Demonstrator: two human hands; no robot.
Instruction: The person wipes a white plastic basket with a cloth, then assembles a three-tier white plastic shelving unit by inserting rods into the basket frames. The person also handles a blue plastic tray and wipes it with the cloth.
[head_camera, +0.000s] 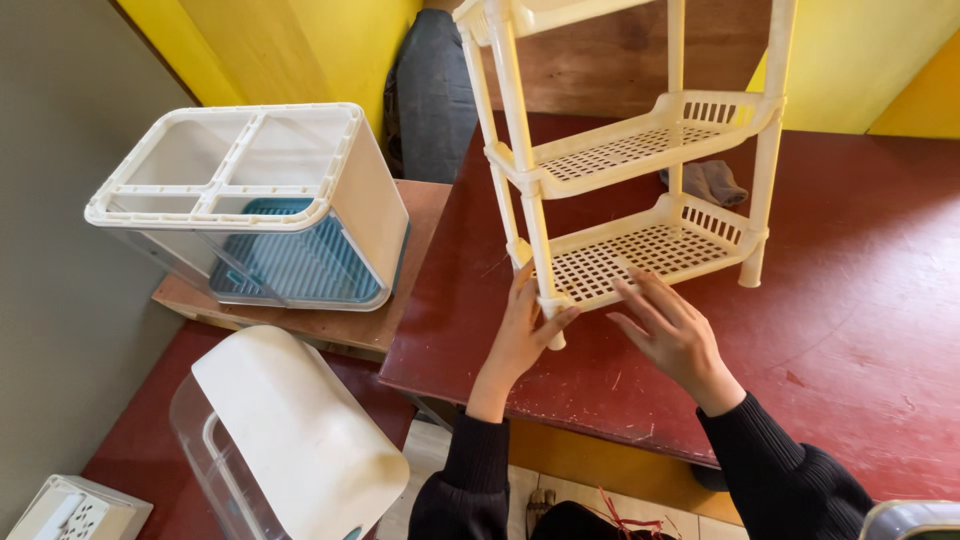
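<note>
Looking down, head view: my two hands meet at the front of a cream plastic shelf rack (625, 150) that stands on a dark red table (850, 300).
Left hand: my left hand (522, 335) lies against the rack's front left post (530, 200), low down by its foot, fingers loosely together and pointing up along the post, thumb out to the right under the corner of the lowest tray; touching, not clearly gripping.
Right hand: my right hand (672, 328) rests its fingertips on the front rim of the lowest tray (640, 258), fingers spread and pointing up and left, closed on nothing.
Where the rack lies: just beyond both hands, near the table's front left corner.
Rack axis: its long axis is upright, posts rising toward me and out of the top of the frame; the slotted trays lie flat, their long sides running from lower left to upper right.
Edges: the table's front edge runs just under my wrists; its left edge is near the left post.
Open room: bare red tabletop stretches right of the rack; a grey cloth (712, 182) lies behind the trays.
Left side: a lower wooden table (420, 215) carries a white container with a blue slotted insert (270, 205); a white-lidded clear bin (290, 435) sits nearer me.
</note>
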